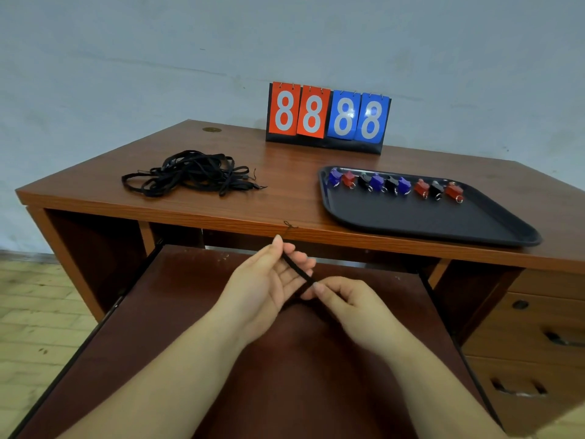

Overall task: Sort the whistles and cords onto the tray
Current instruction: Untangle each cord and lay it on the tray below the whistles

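A black tray point(411, 217) lies at the desk's right front. Along its far side stands a row of several whistles point(395, 184) in blue, red and black, each with a metal ring. A tangled heap of black cords point(193, 172) rests on the desk at the left. Below the desk's front edge, over the pulled-out shelf, my left hand point(269, 280) and my right hand point(345, 301) both pinch one black cord point(296, 267). Its thin end loop point(288, 225) sticks up over the desk edge.
A flip scoreboard point(327, 117) showing 8s in red and blue stands at the back of the desk. The pull-out keyboard shelf point(196, 312) extends under my arms. Drawers point(538, 340) sit at the right. A wall rises behind the desk.
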Tool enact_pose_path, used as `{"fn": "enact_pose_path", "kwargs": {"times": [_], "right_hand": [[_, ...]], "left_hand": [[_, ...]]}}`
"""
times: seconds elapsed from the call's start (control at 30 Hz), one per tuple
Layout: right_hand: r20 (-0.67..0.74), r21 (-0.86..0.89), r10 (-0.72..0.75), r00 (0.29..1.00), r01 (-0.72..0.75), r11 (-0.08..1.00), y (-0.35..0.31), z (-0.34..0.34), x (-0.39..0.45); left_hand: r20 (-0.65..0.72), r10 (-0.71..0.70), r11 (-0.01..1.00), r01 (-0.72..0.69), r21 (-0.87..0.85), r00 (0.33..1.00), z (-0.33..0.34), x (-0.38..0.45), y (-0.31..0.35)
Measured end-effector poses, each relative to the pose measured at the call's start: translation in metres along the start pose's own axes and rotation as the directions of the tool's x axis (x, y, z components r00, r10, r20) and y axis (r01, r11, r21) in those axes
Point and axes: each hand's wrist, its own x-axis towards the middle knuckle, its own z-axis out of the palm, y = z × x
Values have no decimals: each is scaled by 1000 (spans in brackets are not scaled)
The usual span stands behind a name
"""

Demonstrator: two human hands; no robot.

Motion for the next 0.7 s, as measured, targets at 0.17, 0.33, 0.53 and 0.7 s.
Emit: {"fn": "enact_pose_path", "kwargs": {"times": [0.17,0.33,0.53,0.7], "right_hand": [[-24,-116,115,993,-117,986,13,-23,1],[-94,-135,143,985,-155,979,18,-34,1],[-164,-165,138,977,-165,973,21,-31,2],[-208,-154,-3,978,-30,988,11,-11,3]], "left_hand": [[-21,79,996,-78,53,997,-4,3,10],[131,291,469,-260,844,948,-32,9,22],[111,213,292,-172,941,971,-41,13,17],[167,224,323,-234,917,960,-21,4,-2]]}}
